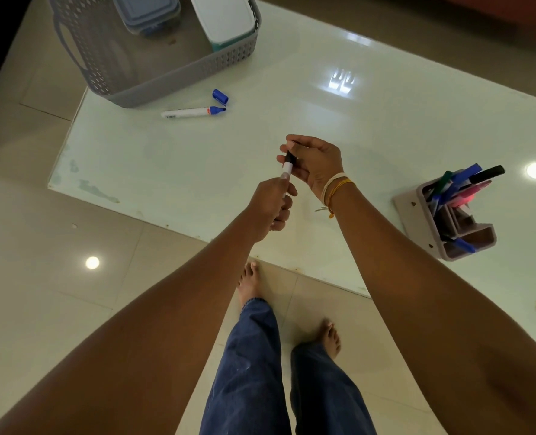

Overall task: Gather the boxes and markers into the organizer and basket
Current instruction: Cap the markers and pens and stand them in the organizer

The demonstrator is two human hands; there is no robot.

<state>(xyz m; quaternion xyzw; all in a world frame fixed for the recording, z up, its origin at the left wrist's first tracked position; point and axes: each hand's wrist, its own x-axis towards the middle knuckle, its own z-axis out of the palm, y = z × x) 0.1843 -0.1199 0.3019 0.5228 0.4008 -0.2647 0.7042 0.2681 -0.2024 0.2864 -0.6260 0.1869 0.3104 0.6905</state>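
Standing at about eleven o'clock on the glass table [323, 127], the grey basket [166, 80] already holds two lidded boxes [222, 17]. Just beside its near wall lies an uncapped blue marker [193, 112], long axis running nine to three with the tip toward three, its loose blue cap [220, 96] a little way off at one o'clock from that tip. At centre, the left hand [273, 205] grips the white barrel of a black marker [287, 166] while the right hand [310, 164] pinches its black cap end; whether the cap is fully seated I cannot tell. This marker points toward twelve. The organizer [448, 218], bristling with pens, sits at three o'clock, nearer the right hand, which looks the likelier one to drop this marker in.
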